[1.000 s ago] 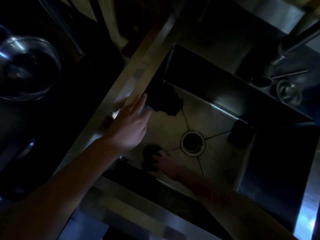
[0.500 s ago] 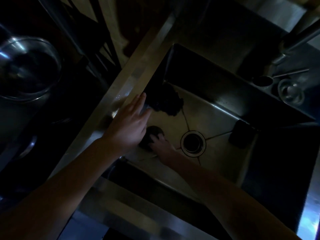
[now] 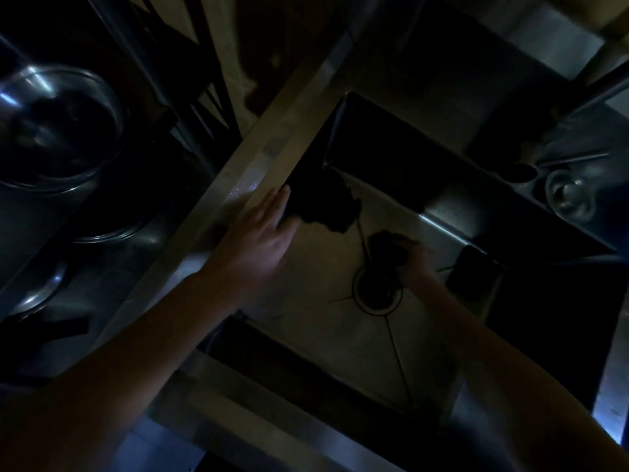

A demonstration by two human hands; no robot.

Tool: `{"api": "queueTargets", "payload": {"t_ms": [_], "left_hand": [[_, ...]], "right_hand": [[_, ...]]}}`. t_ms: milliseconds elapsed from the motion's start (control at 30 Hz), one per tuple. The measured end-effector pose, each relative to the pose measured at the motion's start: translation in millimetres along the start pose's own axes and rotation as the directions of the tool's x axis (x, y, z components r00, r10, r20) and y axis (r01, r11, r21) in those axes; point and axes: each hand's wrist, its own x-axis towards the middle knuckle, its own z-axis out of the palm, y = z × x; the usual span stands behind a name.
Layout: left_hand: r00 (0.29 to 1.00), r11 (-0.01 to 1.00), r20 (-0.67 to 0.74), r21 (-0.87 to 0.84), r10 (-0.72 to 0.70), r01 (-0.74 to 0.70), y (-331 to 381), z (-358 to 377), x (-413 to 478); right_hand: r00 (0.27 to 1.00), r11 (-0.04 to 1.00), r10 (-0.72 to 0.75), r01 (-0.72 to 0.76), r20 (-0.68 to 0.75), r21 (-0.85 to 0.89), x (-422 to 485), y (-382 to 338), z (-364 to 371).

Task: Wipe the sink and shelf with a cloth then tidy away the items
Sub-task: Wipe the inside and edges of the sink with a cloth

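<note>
Head view very dim, heavily underexposed. Only the sink [image 3: 316, 321] floor and its left rim catch weak warm light; the far wall and right wall are black. Cold bluish glints on the glass bowl [image 3: 59, 127] at left and along the lower right edge. Right hand [image 3: 413, 264] motion-blurred, in shadow. Straight edges bow toward the frame corners. Fine noise throughout.

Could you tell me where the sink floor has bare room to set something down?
Bare floor lies near of the drain, toward the front wall. Crowded: right hand with dark cloth beyond the drain, dark heap by the left hand, dark block at right.
</note>
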Motion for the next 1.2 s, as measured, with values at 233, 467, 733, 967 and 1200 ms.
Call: {"api": "queueTargets", "payload": {"t_ms": [233,467,733,967,1200], "left_hand": [[1.0,0.999,0.008,-0.03,-0.024,0.024,-3.0,13.2,1.1],[0.999,0.998,0.021,-0.037,-0.044,0.045,0.9,14.3,-0.1],[0.994,0.995,0.067,-0.048,-0.088,0.091,9.0,2.0,-1.9],[0.996,0.993,0.06,-0.089,-0.067,0.072,32.4,16.7,-11.7],[0.98,0.981,0.154,-0.13,-0.122,0.142,77.1,29.3,-52.0]], "right_hand": [[0.99,0.982,0.135,-0.128,-0.04,0.141,69.6,-20.7,-6.7],[0.996,0.97,0.078,-0.084,-0.036,-0.23,54.5,-12.3,34.0],[0.998,0.966,-0.062,0.055,-0.017,-0.252,-4.9,4.7,61.2],[0.992,0.997,0.064,-0.069,-0.109,-0.045,60.4,19.3,-6.0],[0.995,0.973,-0.097,0.096,0.003,-0.212,-12.6,43.8,5.6]]}}
